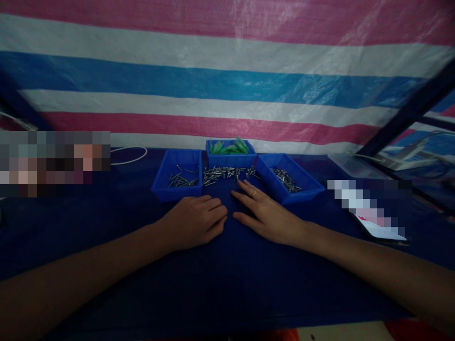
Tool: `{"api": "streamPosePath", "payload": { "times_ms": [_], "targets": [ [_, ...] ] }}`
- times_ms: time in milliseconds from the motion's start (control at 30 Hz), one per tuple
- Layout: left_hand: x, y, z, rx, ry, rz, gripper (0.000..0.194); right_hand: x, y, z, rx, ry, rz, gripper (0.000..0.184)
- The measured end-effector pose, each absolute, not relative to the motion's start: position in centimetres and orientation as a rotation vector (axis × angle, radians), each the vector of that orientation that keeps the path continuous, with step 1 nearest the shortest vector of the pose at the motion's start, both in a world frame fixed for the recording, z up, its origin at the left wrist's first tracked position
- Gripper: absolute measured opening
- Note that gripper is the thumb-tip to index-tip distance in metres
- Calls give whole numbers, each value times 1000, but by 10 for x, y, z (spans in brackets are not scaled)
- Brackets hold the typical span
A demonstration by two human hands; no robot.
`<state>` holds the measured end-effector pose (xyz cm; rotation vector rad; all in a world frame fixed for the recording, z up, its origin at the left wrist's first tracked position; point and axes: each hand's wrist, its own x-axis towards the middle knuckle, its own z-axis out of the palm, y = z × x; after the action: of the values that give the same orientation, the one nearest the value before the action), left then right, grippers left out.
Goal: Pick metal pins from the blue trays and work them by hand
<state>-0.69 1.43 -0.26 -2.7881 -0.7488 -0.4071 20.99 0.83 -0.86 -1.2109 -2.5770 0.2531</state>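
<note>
My left hand (203,219) rests on the dark blue table in front of the left blue bin, its fingers curled in; whatever they hold, if anything, is hidden. To its right lies my right hand (266,210), fingers spread and a ring on one of them. Its fingertips reach toward a loose row of thin silver screws or nails (223,174) on the table. More such metal pieces lie in the left blue bin (159,177) and in the right blue bin (307,177). Behind the row, a smaller blue bin (232,160) holds green pieces (229,148).
A phone-like flat device (386,232), partly blurred out, lies at the right. A clear plastic lid or tray (350,166) sits behind it. On the left, a white cable (130,149) loops beside a pixelated area. A striped sheet (227,85) hangs behind the table.
</note>
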Motion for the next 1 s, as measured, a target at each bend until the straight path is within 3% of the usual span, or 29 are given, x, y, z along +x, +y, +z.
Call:
{"api": "streamPosePath", "payload": {
  "times_ms": [1000],
  "targets": [
    [-5, 15, -3, -2819, -789, -357, 22, 210, 20, -14, -1275, -2593, 194, 66]
  ]
}}
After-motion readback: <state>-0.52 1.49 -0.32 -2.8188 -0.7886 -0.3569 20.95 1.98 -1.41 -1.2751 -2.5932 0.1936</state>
